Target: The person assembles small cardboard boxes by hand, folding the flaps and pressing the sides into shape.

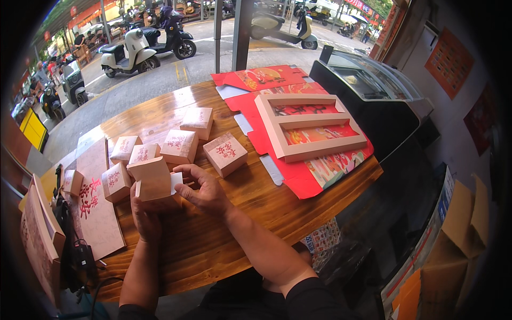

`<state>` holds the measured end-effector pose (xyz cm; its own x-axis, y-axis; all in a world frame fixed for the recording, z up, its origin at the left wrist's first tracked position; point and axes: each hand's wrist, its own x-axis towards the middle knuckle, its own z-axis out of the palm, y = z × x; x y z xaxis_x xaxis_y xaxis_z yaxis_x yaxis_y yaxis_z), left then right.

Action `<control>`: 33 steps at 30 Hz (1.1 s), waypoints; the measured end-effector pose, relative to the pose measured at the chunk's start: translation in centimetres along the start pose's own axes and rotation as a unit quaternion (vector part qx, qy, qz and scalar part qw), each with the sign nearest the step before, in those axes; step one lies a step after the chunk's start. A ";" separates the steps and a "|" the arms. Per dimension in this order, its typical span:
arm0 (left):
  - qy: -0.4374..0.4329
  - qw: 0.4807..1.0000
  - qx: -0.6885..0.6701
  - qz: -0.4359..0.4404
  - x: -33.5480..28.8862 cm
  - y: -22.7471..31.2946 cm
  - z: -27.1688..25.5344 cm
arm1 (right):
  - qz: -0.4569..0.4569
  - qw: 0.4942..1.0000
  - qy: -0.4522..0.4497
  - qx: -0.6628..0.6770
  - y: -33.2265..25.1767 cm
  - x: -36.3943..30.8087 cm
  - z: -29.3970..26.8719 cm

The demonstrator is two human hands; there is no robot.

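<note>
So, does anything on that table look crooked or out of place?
Mostly no. The small pink boxes sit at mixed angles rather than in rows, and the red flat carton overhangs the table edge at the right. Nothing looks spilled or damaged.

A single head-worn fisheye view looks steeply down and forward from close above the near edge of the wooden table (256, 202), with a street of parked scooters (130, 50) beyond its far edge.
</note>
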<state>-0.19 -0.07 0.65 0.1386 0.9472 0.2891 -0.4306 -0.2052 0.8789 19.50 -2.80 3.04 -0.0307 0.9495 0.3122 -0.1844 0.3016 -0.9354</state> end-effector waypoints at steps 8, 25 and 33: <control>0.033 0.995 -0.076 -0.050 -0.3 -2.4 -3.5 | -0.024 0.999 -0.020 -0.036 0.1 0.0 0.0; 0.039 0.995 -0.084 -0.029 -0.3 -2.5 -3.3 | -0.093 0.976 -0.029 -0.195 0.8 0.0 0.3; -0.004 0.995 -0.098 -0.026 -0.3 -2.0 -2.3 | -0.022 0.985 -0.028 -0.166 2.1 -0.1 0.3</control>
<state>-1.44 0.66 -2.06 0.1719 0.9534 0.2481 -0.5876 -0.1029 0.8026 18.84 -2.26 1.08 -0.0857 0.9317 0.3528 0.1453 0.3621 -0.9208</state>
